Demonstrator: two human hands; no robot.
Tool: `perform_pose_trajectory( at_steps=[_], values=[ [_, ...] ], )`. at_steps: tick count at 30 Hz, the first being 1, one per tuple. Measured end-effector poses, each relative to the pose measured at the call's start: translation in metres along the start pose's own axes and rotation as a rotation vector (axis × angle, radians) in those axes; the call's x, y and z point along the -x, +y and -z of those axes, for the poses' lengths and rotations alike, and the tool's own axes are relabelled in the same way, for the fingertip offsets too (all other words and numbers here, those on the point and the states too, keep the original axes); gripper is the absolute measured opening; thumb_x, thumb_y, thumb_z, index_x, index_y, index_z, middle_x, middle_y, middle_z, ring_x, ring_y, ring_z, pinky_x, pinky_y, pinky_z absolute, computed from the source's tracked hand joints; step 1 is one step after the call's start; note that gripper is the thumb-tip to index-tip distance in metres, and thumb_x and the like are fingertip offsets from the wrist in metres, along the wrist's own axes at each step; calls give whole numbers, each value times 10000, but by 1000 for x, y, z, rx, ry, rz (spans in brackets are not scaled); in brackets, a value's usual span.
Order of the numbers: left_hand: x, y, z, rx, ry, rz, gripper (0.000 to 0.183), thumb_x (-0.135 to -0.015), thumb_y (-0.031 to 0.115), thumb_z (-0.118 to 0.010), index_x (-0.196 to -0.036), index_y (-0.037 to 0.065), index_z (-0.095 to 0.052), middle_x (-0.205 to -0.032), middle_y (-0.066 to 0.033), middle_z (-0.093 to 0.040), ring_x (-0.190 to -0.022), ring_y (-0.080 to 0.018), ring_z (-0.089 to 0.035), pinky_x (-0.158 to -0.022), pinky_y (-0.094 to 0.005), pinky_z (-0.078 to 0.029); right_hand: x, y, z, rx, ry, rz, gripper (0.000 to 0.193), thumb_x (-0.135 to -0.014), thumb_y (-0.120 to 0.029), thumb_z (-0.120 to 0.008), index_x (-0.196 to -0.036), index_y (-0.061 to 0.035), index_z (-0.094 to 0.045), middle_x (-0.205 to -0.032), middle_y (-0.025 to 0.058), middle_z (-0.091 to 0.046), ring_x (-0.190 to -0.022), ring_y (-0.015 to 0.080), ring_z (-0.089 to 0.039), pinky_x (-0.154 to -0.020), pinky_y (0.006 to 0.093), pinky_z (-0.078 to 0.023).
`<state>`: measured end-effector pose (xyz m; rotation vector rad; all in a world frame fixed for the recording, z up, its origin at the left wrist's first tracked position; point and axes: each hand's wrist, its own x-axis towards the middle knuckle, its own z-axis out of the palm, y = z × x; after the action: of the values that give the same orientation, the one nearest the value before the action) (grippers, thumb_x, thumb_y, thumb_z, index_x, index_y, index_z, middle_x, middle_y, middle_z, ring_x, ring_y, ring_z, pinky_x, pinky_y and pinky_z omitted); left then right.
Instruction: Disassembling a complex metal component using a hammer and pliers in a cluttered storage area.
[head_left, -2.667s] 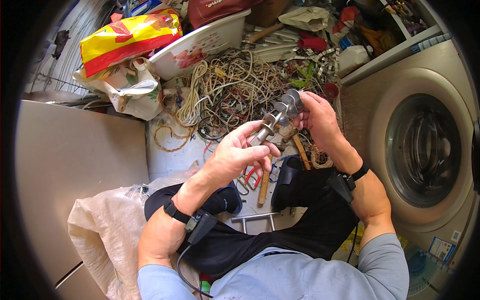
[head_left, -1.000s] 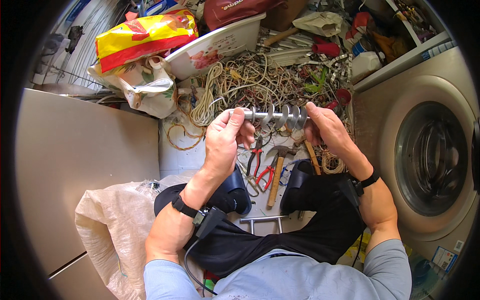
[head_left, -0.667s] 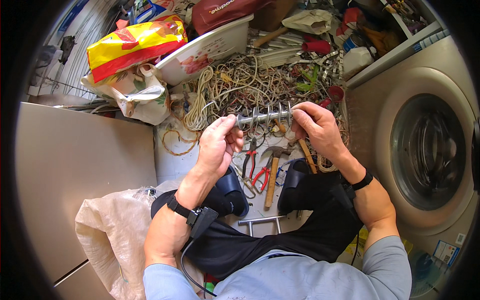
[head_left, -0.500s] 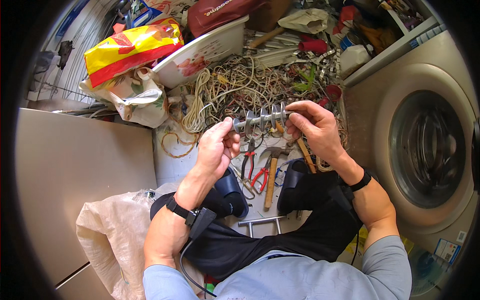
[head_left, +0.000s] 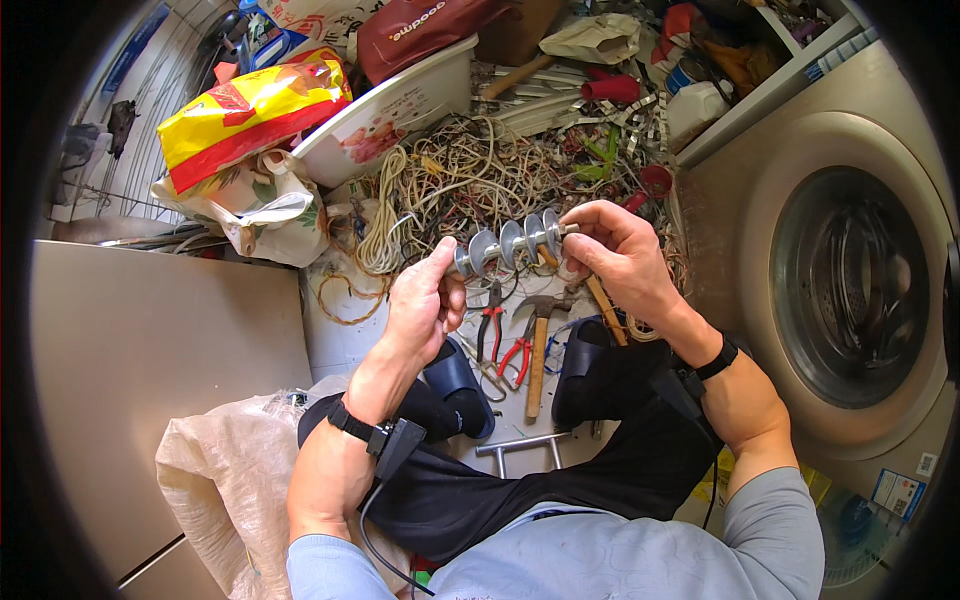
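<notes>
At the centre of the frame, the auger lies level-ish between the two hands, right end slightly higher. Left hand (head_left: 420, 300): thumb and fingers closed on the left end of the auger (head_left: 508, 247). Right hand (head_left: 620, 250): narrow pinch on the thin shaft at the other end.

Risks (judged): grip is at the ends only, so a slip of either could let the auger swing down onto the hammer (head_left: 537, 360) or a slipper (head_left: 458, 385) below. Flight edges might nick a sliding finger. If dropped forward, it could snag in the cables (head_left: 490, 180).

Containers: tub (head_left: 430, 90), upper left of centre, contents hidden; maroon bag (head_left: 440, 35) at its rim, inside or behind unclear. Yellow bag (head_left: 260, 115), upper left: contents not visible. Sack (head_left: 220, 460), lower left, slumped; contents cannot be told.
</notes>
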<state>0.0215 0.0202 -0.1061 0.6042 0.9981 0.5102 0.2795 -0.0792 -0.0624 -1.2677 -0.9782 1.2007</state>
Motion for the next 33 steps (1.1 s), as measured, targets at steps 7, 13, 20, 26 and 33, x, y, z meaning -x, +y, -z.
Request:
perform_pose_trajectory(
  at_steps=[7,13,20,26,33],
  values=[
    [4,1,-4,-49,-23,-7,411,-1051,450,-622,-821,110,-589,-484,-40,-470,-333,-157,-396,-332,-280,-312,-1,-6,3,65,23,-61,168,-979,-102,-674,-1106,8,-669,-917,47,-695,-771,106,-646,-692,256,-529],
    [11,3,-11,-92,4,1,415,-1054,453,-616,-817,118,-561,-487,-38,-466,-350,-152,-396,-347,-285,-298,-4,-2,7,79,10,-93,204,-983,-149,-659,-1106,14,-666,-884,48,-698,-733,109,-650,-652,262,-525],
    [18,7,-10,-171,-20,-84,483,-1062,459,-599,-720,125,-528,-487,-33,-468,-361,-138,-387,-359,-286,-293,-7,-2,5,57,2,-95,190,-981,-131,-663,-1105,13,-659,-872,44,-694,-722,104,-648,-636,258,-521],
    [23,11,-15,-281,-53,-157,479,-1064,470,-591,-732,130,-535,-505,-26,-499,-377,-114,-389,-378,-270,-286,-9,3,6,78,14,-75,183,-993,-130,-680,-1109,9,-660,-877,46,-696,-727,101,-648,-636,251,-520],
    [16,10,-9,-308,-64,-245,335,-1034,384,-686,-912,80,-613,-674,15,-588,-514,-48,-489,-452,-212,-357,-9,1,-4,229,37,27,142,-1002,-47,-674,-1126,7,-629,-855,-2,-655,-693,49,-597,-621,213,-500]
  ],
)
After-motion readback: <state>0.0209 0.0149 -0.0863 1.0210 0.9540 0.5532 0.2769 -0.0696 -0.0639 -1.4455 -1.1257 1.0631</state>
